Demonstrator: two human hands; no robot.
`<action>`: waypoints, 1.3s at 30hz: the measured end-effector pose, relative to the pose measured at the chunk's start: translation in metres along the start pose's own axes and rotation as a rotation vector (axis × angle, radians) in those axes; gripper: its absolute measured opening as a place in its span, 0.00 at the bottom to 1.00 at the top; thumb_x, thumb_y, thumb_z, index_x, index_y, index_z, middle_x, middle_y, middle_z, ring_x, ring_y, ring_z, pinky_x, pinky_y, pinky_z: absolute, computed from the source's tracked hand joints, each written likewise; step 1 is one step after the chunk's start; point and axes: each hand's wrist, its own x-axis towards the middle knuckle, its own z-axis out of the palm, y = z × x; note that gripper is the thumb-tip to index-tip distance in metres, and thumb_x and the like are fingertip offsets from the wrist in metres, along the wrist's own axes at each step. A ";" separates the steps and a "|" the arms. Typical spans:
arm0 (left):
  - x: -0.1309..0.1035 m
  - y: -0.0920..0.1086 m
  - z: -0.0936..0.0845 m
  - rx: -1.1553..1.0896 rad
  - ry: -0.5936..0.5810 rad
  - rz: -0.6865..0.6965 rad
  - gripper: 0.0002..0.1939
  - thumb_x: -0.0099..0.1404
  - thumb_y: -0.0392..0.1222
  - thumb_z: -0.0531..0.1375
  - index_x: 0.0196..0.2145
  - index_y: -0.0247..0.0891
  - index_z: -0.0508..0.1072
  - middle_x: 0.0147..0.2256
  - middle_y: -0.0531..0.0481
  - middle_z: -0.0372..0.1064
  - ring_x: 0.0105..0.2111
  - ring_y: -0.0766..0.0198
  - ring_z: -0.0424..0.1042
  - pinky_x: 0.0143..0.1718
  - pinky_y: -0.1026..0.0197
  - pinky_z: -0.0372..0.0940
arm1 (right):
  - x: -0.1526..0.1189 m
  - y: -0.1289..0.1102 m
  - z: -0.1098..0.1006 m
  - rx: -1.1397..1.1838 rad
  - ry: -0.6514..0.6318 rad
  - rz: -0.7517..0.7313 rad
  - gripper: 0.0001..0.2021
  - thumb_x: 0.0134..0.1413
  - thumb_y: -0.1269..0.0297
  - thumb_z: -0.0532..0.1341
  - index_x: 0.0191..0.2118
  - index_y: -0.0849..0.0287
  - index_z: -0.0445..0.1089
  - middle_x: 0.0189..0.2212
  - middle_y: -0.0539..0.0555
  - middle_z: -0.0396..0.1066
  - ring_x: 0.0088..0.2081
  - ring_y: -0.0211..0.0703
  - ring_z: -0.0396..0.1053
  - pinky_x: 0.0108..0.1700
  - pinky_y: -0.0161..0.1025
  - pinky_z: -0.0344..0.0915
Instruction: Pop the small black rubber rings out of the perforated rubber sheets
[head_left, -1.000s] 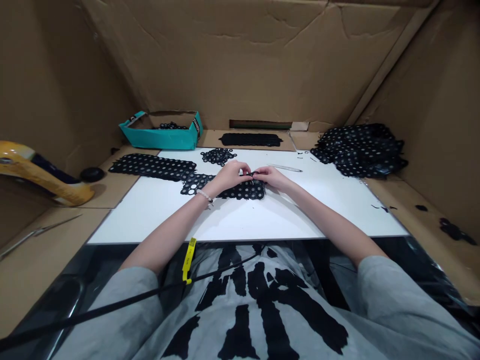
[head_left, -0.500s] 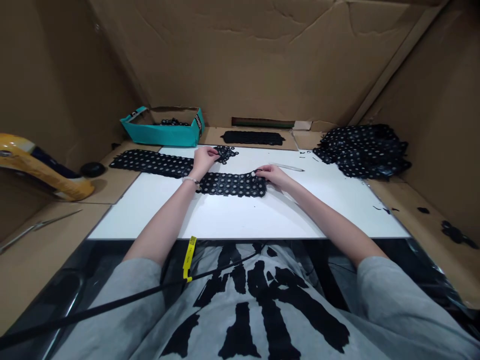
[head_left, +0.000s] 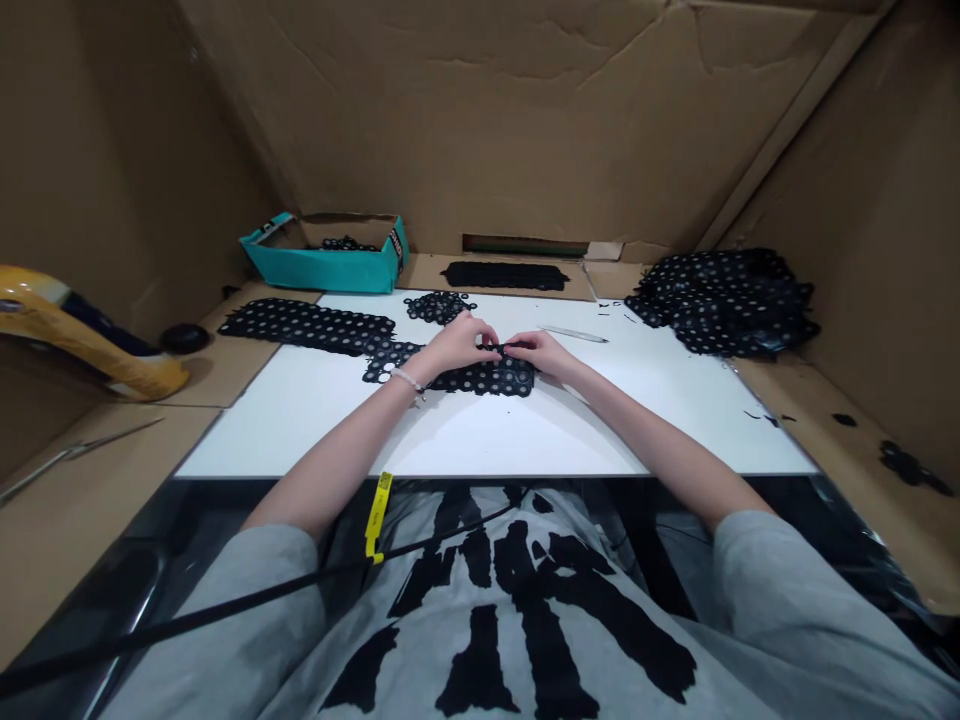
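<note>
A black sheet of joined rings (head_left: 480, 378) lies on the white board, its left part partly covered by my left wrist. My left hand (head_left: 459, 342), with a beaded bracelet at the wrist, pinches a small dark piece at the sheet's far edge; it looks like a black ring but is mostly hidden by the fingers. Close beside it, my right hand (head_left: 544, 353) grips the sheet's far right corner between thumb and fingers. Behind my left hand sits a loose pile of small black rings (head_left: 435, 306). A second perforated black strip (head_left: 307, 325) extends to the left.
A teal box (head_left: 322, 268) with black rings stands at the back left. A folded black strip (head_left: 506, 275) lies behind the board, a heap of black sheets (head_left: 727, 300) at right. Tweezers (head_left: 574, 333), scissors (head_left: 82, 448) and a yellow bottle-like object (head_left: 90, 335) are around.
My left hand has moved from the loose ring pile rightward and nearer to me, to the sheet's far edge beside my right hand. The right hand stays at the corner.
</note>
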 end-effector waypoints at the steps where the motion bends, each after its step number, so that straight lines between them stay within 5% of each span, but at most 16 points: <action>1: -0.001 0.003 0.003 0.003 -0.001 -0.003 0.12 0.59 0.50 0.67 0.33 0.40 0.79 0.33 0.46 0.77 0.45 0.49 0.66 0.44 0.54 0.62 | 0.000 0.001 0.001 -0.015 0.007 -0.016 0.11 0.47 0.58 0.67 0.34 0.61 0.78 0.28 0.50 0.76 0.33 0.40 0.68 0.39 0.36 0.62; 7: -0.002 0.006 0.012 0.007 -0.013 -0.047 0.12 0.58 0.51 0.67 0.30 0.40 0.76 0.31 0.46 0.75 0.44 0.49 0.66 0.42 0.54 0.62 | 0.001 0.003 0.005 -0.240 0.022 -0.131 0.10 0.53 0.69 0.60 0.35 0.59 0.80 0.35 0.53 0.80 0.38 0.43 0.72 0.48 0.38 0.63; 13: -0.002 0.006 0.014 0.033 0.038 -0.066 0.09 0.58 0.45 0.65 0.36 0.39 0.78 0.33 0.47 0.75 0.45 0.49 0.68 0.44 0.54 0.64 | -0.003 -0.006 0.010 -0.379 0.050 -0.129 0.10 0.54 0.70 0.57 0.30 0.58 0.77 0.32 0.52 0.79 0.38 0.45 0.71 0.45 0.38 0.62; 19: 0.001 0.007 0.017 -0.097 0.065 -0.201 0.12 0.57 0.38 0.62 0.40 0.38 0.81 0.32 0.47 0.79 0.38 0.54 0.77 0.46 0.54 0.68 | -0.004 -0.006 0.011 -0.406 0.064 -0.117 0.11 0.53 0.69 0.55 0.31 0.57 0.76 0.34 0.52 0.79 0.40 0.46 0.71 0.46 0.39 0.61; 23: 0.003 -0.017 0.004 -0.329 0.030 -0.419 0.14 0.52 0.36 0.66 0.39 0.38 0.82 0.30 0.47 0.80 0.36 0.53 0.79 0.43 0.55 0.71 | 0.000 -0.002 0.012 -0.423 0.061 -0.095 0.10 0.50 0.70 0.55 0.28 0.57 0.75 0.31 0.52 0.77 0.39 0.46 0.71 0.46 0.39 0.61; 31: -0.005 -0.083 -0.024 -0.184 0.491 -0.657 0.08 0.56 0.36 0.64 0.34 0.37 0.82 0.34 0.43 0.80 0.35 0.54 0.77 0.42 0.55 0.69 | -0.002 0.000 0.010 -0.443 0.073 -0.086 0.11 0.45 0.72 0.53 0.24 0.57 0.72 0.28 0.52 0.75 0.36 0.45 0.69 0.42 0.38 0.61; 39: -0.002 -0.080 -0.020 -0.025 0.577 -0.578 0.23 0.57 0.34 0.61 0.52 0.34 0.79 0.38 0.46 0.79 0.42 0.54 0.75 0.49 0.57 0.65 | -0.003 -0.002 0.009 -0.398 0.081 -0.078 0.10 0.44 0.72 0.54 0.25 0.57 0.72 0.28 0.51 0.75 0.36 0.45 0.68 0.42 0.38 0.61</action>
